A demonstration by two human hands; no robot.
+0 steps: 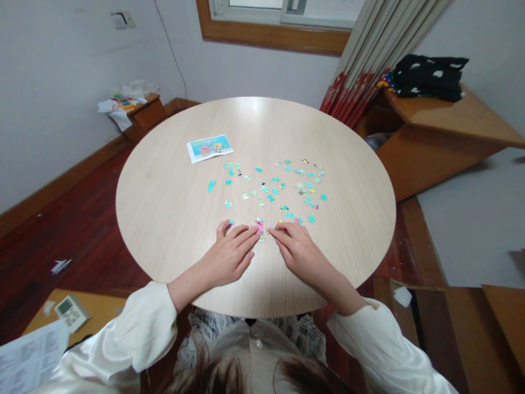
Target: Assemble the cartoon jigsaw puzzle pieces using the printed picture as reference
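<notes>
Near the front of the round table, a small joined cluster of pink jigsaw pieces [260,223] lies between my hands. My left hand [233,251] rests flat on the tabletop, fingers stretched out, its fingertips touching the cluster's left side. Close to the cluster's right side, my right hand [299,246] has its thumb and fingertips together on a small puzzle piece [269,231], mostly hidden by the fingers. Loose turquoise, yellow and pale jigsaw pieces [275,191] are scattered beyond both hands. One turquoise piece [231,222] lies by my left thumb.
A picture sheet [210,148] with cartoon figures lies at the back left of the table [156,191]. Joined turquoise pieces [211,186] sit left of the scatter. A wooden cabinet [443,137] bearing black cloth stands right, and a remote control [72,313] lies at lower left.
</notes>
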